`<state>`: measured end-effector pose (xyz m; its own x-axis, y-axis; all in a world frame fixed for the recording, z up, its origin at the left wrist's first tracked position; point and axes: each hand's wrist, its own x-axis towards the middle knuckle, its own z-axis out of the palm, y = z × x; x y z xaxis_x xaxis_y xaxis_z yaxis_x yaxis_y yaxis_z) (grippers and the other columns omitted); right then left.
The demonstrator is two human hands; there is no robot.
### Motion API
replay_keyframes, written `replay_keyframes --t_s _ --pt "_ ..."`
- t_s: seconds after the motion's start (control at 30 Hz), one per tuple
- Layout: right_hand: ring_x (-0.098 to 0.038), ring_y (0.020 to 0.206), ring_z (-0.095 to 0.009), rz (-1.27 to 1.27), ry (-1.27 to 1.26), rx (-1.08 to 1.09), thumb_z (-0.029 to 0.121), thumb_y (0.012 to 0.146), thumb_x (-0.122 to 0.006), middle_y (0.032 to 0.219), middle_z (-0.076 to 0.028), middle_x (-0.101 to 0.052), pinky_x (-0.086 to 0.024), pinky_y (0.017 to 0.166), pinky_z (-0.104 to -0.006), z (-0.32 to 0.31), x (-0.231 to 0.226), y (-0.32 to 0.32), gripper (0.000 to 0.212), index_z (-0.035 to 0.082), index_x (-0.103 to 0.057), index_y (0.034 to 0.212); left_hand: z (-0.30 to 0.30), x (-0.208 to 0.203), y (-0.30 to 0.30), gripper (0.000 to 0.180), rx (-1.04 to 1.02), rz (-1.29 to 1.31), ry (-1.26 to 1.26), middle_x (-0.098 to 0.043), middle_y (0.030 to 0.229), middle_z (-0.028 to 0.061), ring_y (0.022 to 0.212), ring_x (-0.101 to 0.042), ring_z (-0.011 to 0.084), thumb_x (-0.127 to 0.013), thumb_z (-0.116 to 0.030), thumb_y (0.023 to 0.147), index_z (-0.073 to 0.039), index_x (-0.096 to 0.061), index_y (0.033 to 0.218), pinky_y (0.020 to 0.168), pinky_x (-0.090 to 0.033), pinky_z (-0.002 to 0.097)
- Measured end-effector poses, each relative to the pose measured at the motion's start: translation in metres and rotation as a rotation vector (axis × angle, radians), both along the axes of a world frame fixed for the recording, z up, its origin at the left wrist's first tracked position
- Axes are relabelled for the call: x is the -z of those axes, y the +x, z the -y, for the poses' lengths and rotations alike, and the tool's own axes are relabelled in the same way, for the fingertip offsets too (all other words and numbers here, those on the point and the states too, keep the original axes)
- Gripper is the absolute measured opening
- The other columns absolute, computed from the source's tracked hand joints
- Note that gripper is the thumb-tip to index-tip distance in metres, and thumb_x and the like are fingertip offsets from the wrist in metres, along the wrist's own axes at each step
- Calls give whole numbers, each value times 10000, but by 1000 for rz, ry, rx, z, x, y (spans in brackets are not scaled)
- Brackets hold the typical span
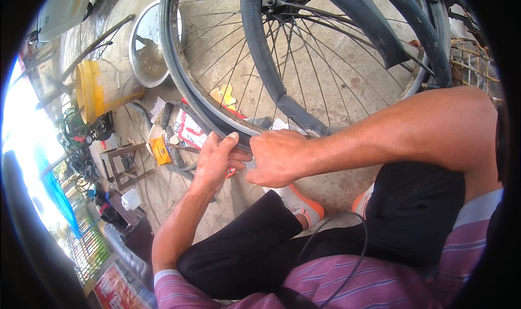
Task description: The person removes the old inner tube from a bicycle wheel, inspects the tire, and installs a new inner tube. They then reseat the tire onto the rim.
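A spoked bicycle wheel stands before me with its black tire (190, 100) round the rim. My left hand (217, 159) is closed on the tire at the wheel's near, lower edge, thumb on top. Right beside it, my right hand (279, 157) is clenched over the same stretch of tire. Its fingertips are hidden, and a small pale bit shows between the two hands. A limp, dark grey inner tube (254, 37) hangs across the spokes and curves down toward the rim behind my right wrist.
Dark bicycle frame tubes (412, 16) rise at the upper right, beside a wire basket (472, 64). Leftward are a round metal basin (149, 48), a tipped yellow bucket (103, 89), a small stool (127, 165) and an orange box (159, 150). My shoes (304, 206) are just below the wheel.
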<state>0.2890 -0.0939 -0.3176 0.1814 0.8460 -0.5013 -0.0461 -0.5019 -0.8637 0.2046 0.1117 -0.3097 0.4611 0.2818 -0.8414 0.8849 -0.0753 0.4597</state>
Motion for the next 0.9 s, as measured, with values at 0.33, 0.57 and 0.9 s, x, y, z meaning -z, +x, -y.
replay_keyframes --t_s 0.33,0.57,0.9 --pt "-778 935 -482 77 -71 -102 284 842 -725 974 -325 -764 -630 840 -540 2 -5 -7 486 -155 -673 1042 -76 18 77 518 400 145 662 -768 887 127 758 -764 176 -795 -416 1006 54 -651 1168 642 -617 328" --pt "-794 900 -426 34 -76 -66 104 735 -652 863 -270 -773 -629 805 -496 9 -17 -1 258 -87 -769 863 -95 -1 74 304 289 184 225 -781 1025 166 853 -795 229 -652 -136 1005 84 -658 1215 758 -678 370" --pt "-768 937 -473 35 -101 -191 311 879 -674 942 -311 -761 -607 842 -555 23 -21 3 456 -115 -679 1043 -91 -4 41 347 148 254 -91 -782 1170 156 987 -798 242 -599 -96 1018 60 -643 1324 879 -679 392"
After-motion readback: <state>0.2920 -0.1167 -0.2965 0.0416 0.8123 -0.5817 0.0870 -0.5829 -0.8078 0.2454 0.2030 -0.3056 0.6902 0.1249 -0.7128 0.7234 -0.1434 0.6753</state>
